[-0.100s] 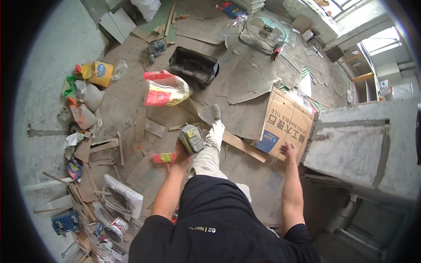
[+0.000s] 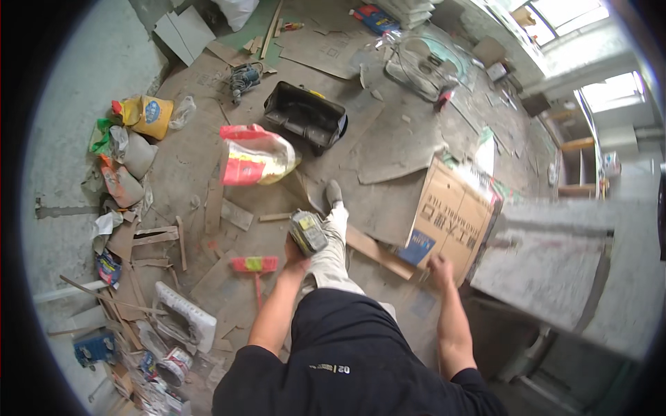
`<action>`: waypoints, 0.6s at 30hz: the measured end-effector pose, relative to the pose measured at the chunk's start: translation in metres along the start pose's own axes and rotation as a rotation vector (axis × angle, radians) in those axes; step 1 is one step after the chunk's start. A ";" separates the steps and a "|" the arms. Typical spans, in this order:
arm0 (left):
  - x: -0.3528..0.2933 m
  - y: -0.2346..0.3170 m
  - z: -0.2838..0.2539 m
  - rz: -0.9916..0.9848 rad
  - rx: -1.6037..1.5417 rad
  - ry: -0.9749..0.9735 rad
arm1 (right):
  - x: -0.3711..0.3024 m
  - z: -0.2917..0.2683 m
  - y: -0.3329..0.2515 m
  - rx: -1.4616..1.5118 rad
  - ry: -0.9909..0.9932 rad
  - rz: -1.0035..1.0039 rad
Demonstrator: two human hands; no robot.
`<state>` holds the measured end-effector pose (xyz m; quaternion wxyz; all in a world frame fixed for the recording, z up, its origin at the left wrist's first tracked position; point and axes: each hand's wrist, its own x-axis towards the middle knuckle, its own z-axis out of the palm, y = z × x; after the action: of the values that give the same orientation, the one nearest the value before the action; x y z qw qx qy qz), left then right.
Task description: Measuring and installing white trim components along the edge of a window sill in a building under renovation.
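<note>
Since the earlier frame the left hand (image 2: 295, 258) has carried the grey-and-yellow power tool (image 2: 308, 232) slightly up and toward the raised knee, and the right hand (image 2: 440, 266) has slid a little along the lower edge of the brown cardboard box (image 2: 454, 216); the rest of the floor lies as it did.

The left hand is wrapped around the tool's grip, holding it just beside the pale trouser leg (image 2: 331, 256). The right hand touches the box's bottom corner, but whether its fingers are curled or flat I cannot tell (it is blurred).

To do this well, it seems wise to keep the tool upright and close to the body while the other hand steadies the box, and to plant the grey shoe (image 2: 334, 192) firmly on the wooden plank (image 2: 374, 252), since loose scraps lie underfoot.

The concrete floor (image 2: 173, 173) is dusty and littered: a red-and-white sack (image 2: 255, 155), a black plastic toolbox (image 2: 304, 115), a small red-and-green broom (image 2: 254, 266), bags against the left wall and flattened cardboard sheets (image 2: 399, 149). A grey slab (image 2: 555, 267) stands at the right, and windows (image 2: 603, 93) light the far corner.
</note>
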<state>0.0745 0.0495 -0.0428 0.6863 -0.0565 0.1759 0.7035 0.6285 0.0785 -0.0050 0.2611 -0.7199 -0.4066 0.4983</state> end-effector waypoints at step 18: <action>0.411 -0.019 0.040 -0.150 0.260 0.600 | 0.592 0.173 -0.311 -0.291 -0.343 0.019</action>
<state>0.0783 0.4511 -0.1403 0.6552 -0.1859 0.4539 0.5746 0.4686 0.7398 -0.1242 0.0766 -0.6585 -0.5059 0.5519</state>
